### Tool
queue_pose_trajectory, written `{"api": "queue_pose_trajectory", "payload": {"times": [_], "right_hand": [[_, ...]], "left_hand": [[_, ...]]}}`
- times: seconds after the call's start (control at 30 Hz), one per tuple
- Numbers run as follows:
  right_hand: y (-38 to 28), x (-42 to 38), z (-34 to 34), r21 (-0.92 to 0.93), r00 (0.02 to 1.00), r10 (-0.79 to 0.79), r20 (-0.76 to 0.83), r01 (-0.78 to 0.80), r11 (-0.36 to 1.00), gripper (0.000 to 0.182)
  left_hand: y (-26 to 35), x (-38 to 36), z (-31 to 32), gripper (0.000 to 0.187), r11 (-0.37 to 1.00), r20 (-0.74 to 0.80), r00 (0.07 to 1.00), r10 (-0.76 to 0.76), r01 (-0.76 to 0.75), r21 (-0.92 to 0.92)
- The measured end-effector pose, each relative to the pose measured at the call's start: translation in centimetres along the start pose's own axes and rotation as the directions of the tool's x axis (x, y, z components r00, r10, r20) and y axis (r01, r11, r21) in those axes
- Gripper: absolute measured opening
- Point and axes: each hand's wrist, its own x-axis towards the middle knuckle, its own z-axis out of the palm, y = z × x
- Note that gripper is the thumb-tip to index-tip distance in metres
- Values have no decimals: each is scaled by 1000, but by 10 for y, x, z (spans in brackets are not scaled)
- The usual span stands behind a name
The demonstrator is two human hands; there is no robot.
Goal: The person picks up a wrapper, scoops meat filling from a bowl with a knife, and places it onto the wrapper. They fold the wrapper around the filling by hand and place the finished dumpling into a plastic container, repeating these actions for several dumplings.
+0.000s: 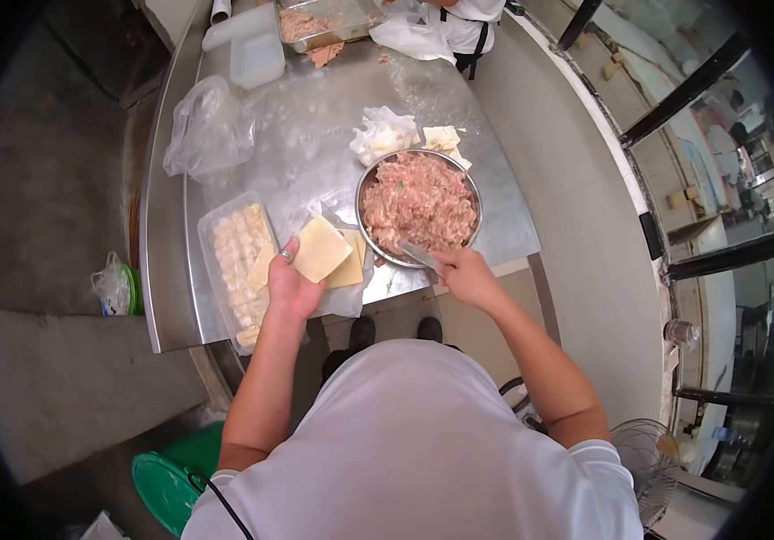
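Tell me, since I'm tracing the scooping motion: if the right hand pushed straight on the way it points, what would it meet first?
The right hand holds a flat tool aimed up-left into the metal bowl. It would most likely meet the minced meat filling first, though depth is hard to judge from above.

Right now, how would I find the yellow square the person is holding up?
Start at the big round metal bowl of pink minced meat on the steel table. Just left of it, the left hand holds a single pale yellow wrapper. Unlike the stack lying flat beneath, this one is lifted on the fingers.
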Motion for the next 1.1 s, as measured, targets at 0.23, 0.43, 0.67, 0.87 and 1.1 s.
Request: {"api": "queue_pose_trajectory", "payload": {"times": [0.23, 0.43, 0.67, 0.87, 1.1], "right_hand": [[-26, -34, 11, -199, 937, -272, -220, 230, 953, 35], [-11, -37, 30, -598, 777, -559, -290, 309, 740, 48], [-33, -65, 22, -307, 925, -279, -257, 196, 931, 45], [-7, -44, 36, -211, 884, -270, -382, 202, 956, 48], [-12, -57, 20, -171, 854, -288, -433, 235, 957, 44]], "left_hand": [[-51, 16, 44, 42, 981, 41, 981, -191, 191, 14], [-63, 27, 71, 41, 959, -51, 982, -181, 165, -230], [-59, 30, 66, 41, 986, -78, 991, -110, 98, -138], [-70, 31, 67, 42, 986, -9, 993, -114, 112, -126], [-72, 29, 66, 45, 994, -37, 996, -86, 83, -75]]}}
